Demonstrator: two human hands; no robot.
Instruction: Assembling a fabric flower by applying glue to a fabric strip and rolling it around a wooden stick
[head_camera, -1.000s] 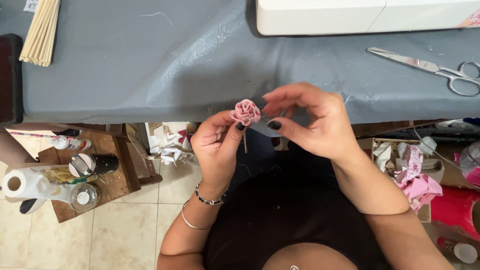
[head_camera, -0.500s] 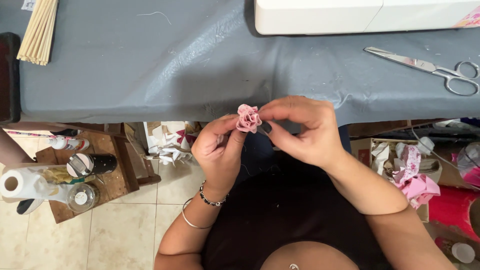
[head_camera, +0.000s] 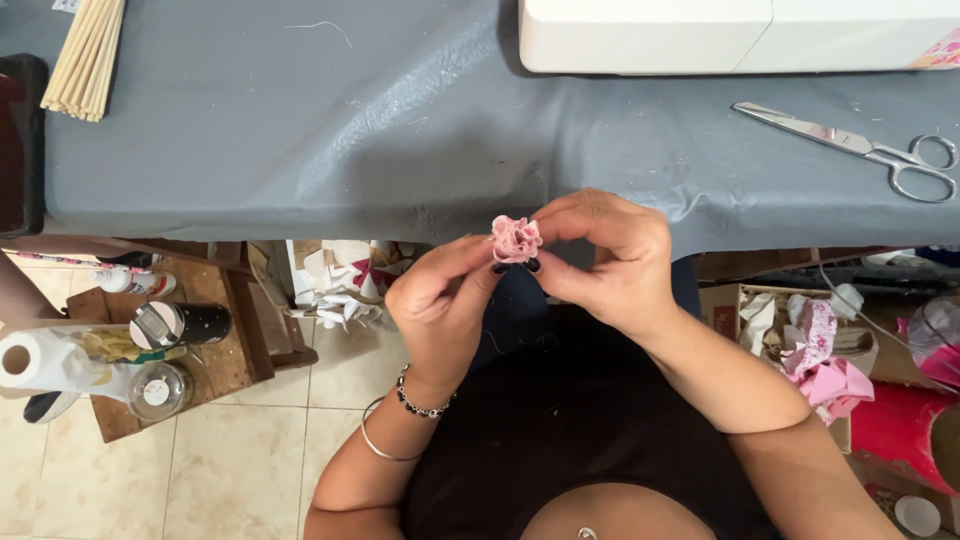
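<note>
A small pink fabric rosette (head_camera: 516, 238) is pinched between the fingertips of both my hands, just in front of the near edge of the grey-covered table (head_camera: 300, 130). My left hand (head_camera: 440, 300) grips it from below and the left, thumb and forefinger closed on its base. My right hand (head_camera: 605, 262) curls over it from the right, with thumb and fingers closed on its petals. Bracelets sit on my left wrist. The rosette's underside is hidden by my fingers.
Metal scissors (head_camera: 860, 148) lie on the table at the right, a white sewing machine (head_camera: 730, 35) at the back, a bundle of wooden sticks (head_camera: 85, 55) at the far left. Below stand a low wooden stand with jars (head_camera: 165, 340) and a box of pink fabric scraps (head_camera: 820, 360).
Both hands have stayed together on the rosette and shifted slightly toward me and left. The right fingers have closed further over its top.
</note>
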